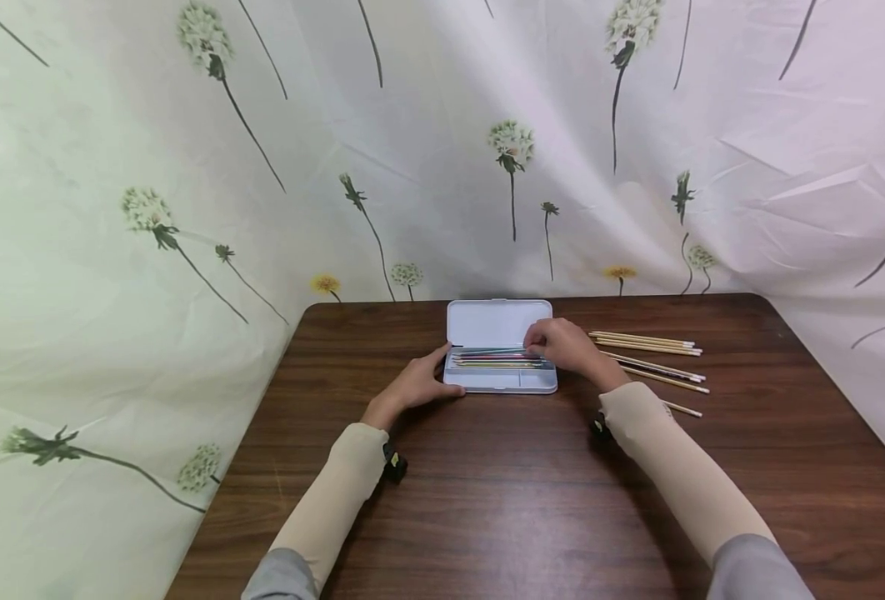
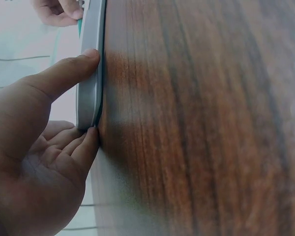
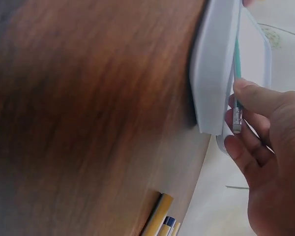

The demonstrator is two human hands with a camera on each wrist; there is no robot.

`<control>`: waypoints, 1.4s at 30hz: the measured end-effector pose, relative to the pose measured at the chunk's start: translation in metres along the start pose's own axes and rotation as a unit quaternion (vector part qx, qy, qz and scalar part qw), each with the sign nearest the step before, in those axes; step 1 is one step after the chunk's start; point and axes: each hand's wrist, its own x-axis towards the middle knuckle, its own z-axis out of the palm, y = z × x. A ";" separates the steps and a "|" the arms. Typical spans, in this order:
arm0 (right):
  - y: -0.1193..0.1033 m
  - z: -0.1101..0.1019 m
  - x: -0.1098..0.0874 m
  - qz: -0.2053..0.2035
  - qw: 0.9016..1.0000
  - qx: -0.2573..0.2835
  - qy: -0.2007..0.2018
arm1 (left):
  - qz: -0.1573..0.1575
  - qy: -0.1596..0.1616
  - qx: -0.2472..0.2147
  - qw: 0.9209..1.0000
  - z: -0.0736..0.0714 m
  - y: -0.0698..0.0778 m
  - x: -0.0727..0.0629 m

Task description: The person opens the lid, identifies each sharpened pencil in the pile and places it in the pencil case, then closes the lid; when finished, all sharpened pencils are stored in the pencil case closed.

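Observation:
An open white pencil case [image 1: 480,382] lies near the table's back edge, its lid [image 1: 498,321] tipped back. Several coloured pencils [image 1: 497,363] lie side by side in its rear part. My left hand [image 1: 416,383] holds the case's left end, thumb on the front wall and fingers round the corner, as the left wrist view shows. Over the case's right end, my right hand [image 1: 562,343] pinches a green pencil [image 3: 237,61] between thumb and fingers. The pencil's eraser end sticks out beside the fingers in the right wrist view, and its other end reaches in over the case.
To the right of the case, several light wooden pencils [image 1: 645,342] with white ends lie loosely on the brown table [image 1: 487,483]. A white curtain [image 1: 427,167] with dandelion prints hangs right behind the table and along its left side.

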 end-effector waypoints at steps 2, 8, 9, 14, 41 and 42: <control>-0.002 0.001 0.000 -0.001 1.000 -0.022 0.001 | 0.001 0.001 0.001 1.000 0.000 0.000 0.001; -0.003 0.005 -0.004 -0.041 0.995 -0.092 0.015 | 0.001 0.000 0.002 1.000 0.000 -0.001 0.001; -0.004 0.006 -0.004 -0.043 0.994 -0.100 0.014 | 0.001 0.000 0.002 1.000 0.000 -0.001 0.001; -0.005 0.007 -0.007 -0.047 0.992 -0.117 0.016 | 0.002 0.000 0.006 1.000 0.001 -0.001 0.000; 0.022 -0.068 -0.044 -0.001 0.997 -0.009 0.078 | 0.010 0.002 0.005 1.000 0.000 0.001 -0.001; 0.025 -0.074 -0.048 0.002 0.997 -0.009 0.078 | 0.009 0.002 0.006 1.000 0.000 0.001 -0.001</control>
